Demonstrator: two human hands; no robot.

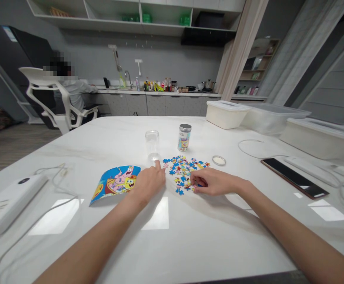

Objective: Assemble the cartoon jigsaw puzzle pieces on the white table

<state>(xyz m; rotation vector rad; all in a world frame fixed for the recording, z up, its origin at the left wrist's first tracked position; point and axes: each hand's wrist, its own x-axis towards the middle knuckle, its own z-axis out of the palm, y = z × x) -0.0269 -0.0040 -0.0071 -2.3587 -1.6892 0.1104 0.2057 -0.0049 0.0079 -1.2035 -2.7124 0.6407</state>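
Observation:
Small jigsaw puzzle pieces, mostly blue, lie in a loose pile on the white table. My right hand is at the pile's right side with its fingers curled in a pinch; a bit of a blue piece shows within them. At the pile's left edge, my left hand has its index finger stretched out, close to the base of a clear jar. A curled picture sheet with cartoon figures lies left of this hand, which partly covers it. Behind the pile stands a puzzle can with a dark lid.
A round lid lies right of the pile. Further right are a phone, cables and white storage boxes. A white device with a cable sits at left. Beyond the table, a person sits in a white chair.

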